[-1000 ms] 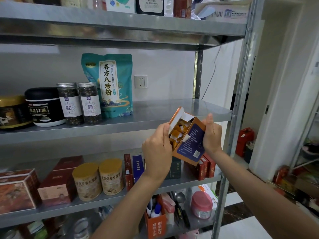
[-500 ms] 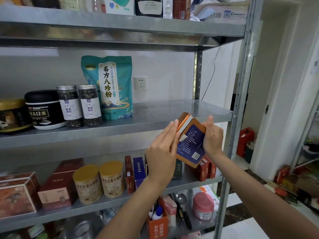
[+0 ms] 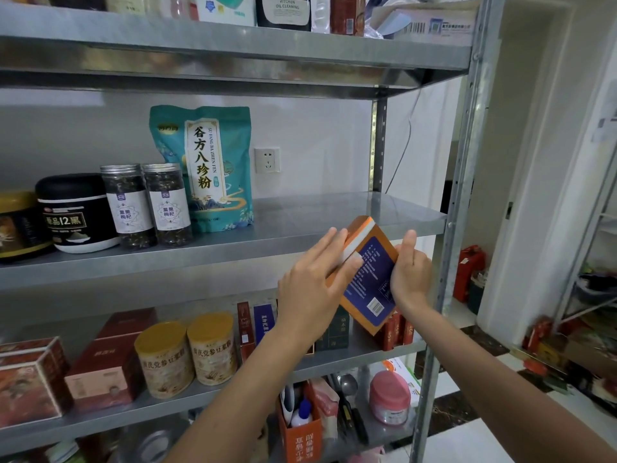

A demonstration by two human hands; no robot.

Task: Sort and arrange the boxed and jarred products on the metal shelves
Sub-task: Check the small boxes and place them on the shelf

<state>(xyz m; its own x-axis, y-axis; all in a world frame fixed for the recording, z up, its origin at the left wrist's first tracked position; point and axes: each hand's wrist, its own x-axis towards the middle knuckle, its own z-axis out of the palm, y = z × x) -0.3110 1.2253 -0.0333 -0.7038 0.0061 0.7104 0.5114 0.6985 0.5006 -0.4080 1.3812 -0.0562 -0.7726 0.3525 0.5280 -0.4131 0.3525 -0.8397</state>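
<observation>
An orange box (image 3: 369, 279) with a dark blue back panel is held tilted in front of the middle metal shelf (image 3: 300, 225). My right hand (image 3: 411, 272) grips its right edge with the thumb up. My left hand (image 3: 314, 292) lies against its left side, fingers straight on the lid flap and thumb on the blue panel. The lid looks pressed down. On the middle shelf stand a teal pouch (image 3: 207, 168), two clear jars (image 3: 147, 205) and a black tub (image 3: 75, 212).
The lower shelf (image 3: 367, 349) carries two gold-lidded cans (image 3: 190, 354), red gift boxes (image 3: 110, 359) and several slim upright boxes behind my hands. An upright post (image 3: 457, 208) stands right of the box. The middle shelf's right half is bare metal.
The box's lid was open with orange sachets showing; my left hand has pushed the flap down and now lies flat on it. The box has shifted slightly upward.
</observation>
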